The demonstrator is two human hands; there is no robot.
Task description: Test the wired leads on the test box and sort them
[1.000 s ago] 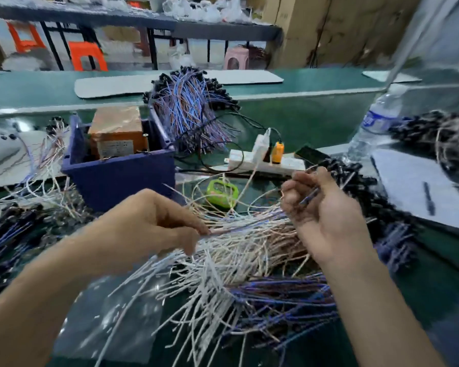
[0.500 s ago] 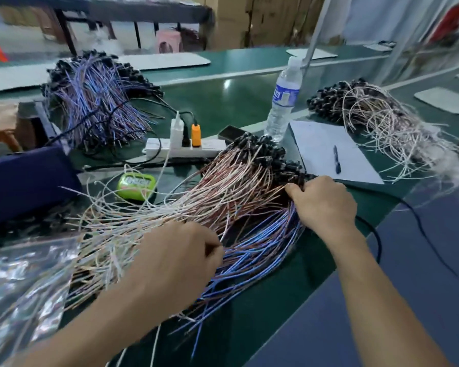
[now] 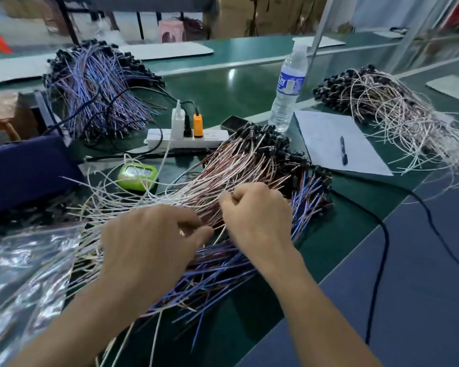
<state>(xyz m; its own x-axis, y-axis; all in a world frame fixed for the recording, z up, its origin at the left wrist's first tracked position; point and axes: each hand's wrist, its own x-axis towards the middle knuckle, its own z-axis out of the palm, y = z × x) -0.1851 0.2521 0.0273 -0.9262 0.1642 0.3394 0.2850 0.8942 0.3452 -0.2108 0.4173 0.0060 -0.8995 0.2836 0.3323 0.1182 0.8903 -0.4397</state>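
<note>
Left hand [image 3: 149, 247]: down on the near side of the middle heap of leads [image 3: 244, 165], knuckles up, thumb poking out to the right. My fingers curl into the strands, but I cannot tell whether they grip anything.
Right hand [image 3: 257, 215]: just beside the left, on top of the same heap, fingers balled narrow and pinching thin strands at the tips.
Middle heap of leads: right in front of me on the green table [image 3: 236, 86], pale and reddish wires above, blue ones under my wrists, black plugs at the far end.
Small green device [image 3: 137, 176]: left of the heap, loose white wires looping over it.
Power strip [image 3: 186, 137]: behind the heap, a white, a black and an orange plug in it.
Blue heap [image 3: 96, 83]: back left, well apart.
Pale heap [image 3: 398, 107]: far right.
Water bottle [image 3: 289, 86]: upright behind the plugs.
Paper sheet [image 3: 329, 144]: right of the bottle, a pen [image 3: 343, 151] lying on it.
Blue bin [image 3: 24, 168]: left edge.
Plastic bag [image 3: 24, 274]: crinkled, near left.
</note>
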